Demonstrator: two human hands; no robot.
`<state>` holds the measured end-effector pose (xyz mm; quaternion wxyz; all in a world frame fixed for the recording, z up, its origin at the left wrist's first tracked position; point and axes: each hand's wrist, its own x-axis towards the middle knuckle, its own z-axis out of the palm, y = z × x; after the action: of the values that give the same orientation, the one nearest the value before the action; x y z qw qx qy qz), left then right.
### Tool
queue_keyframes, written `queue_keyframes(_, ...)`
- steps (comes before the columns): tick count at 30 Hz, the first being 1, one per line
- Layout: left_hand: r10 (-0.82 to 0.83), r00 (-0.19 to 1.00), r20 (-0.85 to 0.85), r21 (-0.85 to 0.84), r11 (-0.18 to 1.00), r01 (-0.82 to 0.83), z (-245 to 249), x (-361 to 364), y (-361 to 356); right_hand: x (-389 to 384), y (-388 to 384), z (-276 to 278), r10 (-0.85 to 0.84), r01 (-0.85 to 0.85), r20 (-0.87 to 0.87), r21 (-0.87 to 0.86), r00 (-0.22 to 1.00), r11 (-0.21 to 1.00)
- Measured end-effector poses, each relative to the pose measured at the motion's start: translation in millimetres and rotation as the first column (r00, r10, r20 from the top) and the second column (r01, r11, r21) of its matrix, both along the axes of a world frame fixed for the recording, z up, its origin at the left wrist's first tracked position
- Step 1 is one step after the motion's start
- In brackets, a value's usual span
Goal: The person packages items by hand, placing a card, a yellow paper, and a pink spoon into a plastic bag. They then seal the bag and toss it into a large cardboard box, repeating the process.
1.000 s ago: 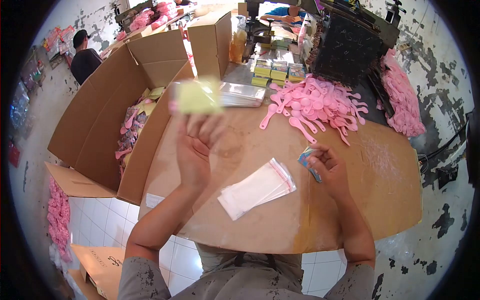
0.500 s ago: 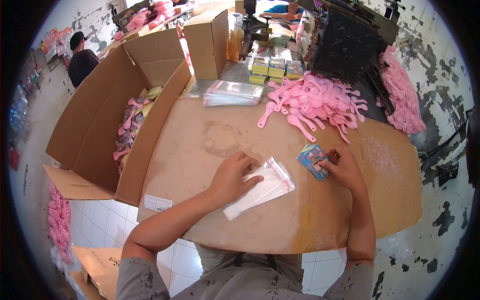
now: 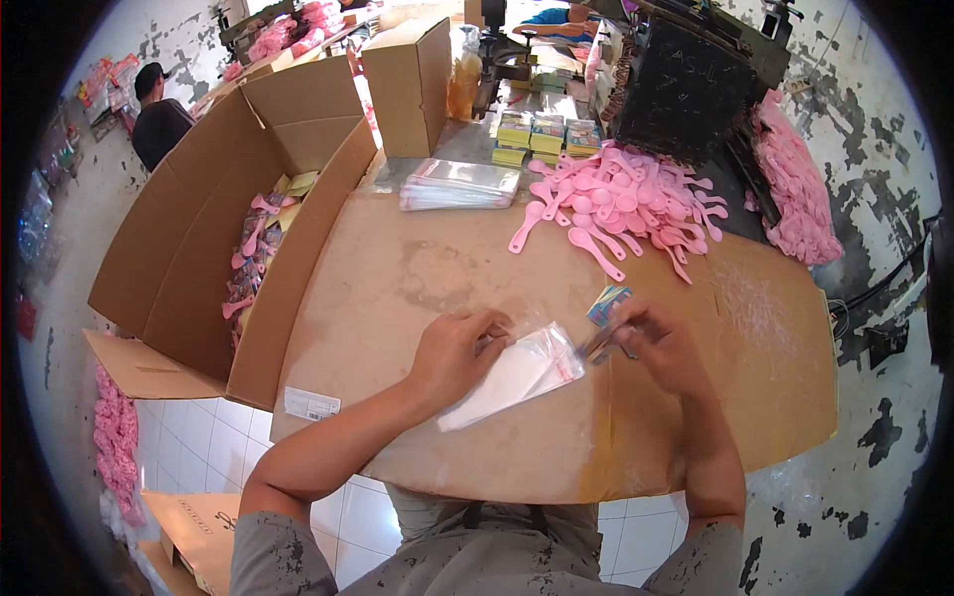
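Note:
A small stack of clear plastic bags lies slantwise on the cardboard-covered table. My left hand grips the top bag's upper side between curled fingers and thumb. To the right, my right hand pinches a card, smeared by motion, whose edge is right at the bags' right-hand end. Just beyond that hand, the small pile of blue picture cards rests on the table, partly covered by my fingers.
Pink plastic spoons are heaped at the back. Behind them stand card stacks, with more clear bags to their left. A large open carton holding packed spoons flanks the table's left side. A person is beyond it.
My right hand has lifted a card off the pile and brought it left to the bags' end. My left hand has closed on the top bag, which has shifted slightly.

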<state>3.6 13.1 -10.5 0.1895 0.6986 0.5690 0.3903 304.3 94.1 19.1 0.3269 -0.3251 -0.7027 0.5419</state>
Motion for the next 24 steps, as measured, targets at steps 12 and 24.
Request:
queue_keyframes(12, -0.018, 0.539, 0.842, -0.172, 0.938, 0.301, 7.0, -12.7, 6.3, -36.5, -19.0, -12.1, -0.005, -0.140, 0.261, 0.531, 0.965, 0.836)
queue_keyframes(24, -0.083, 0.673, 0.735, -0.278, 0.868, 0.411, -0.4, 5.1, -6.0, -36.6, -21.2, -10.1, -0.249, 0.262, -0.081, 0.236, 0.965, 0.936)
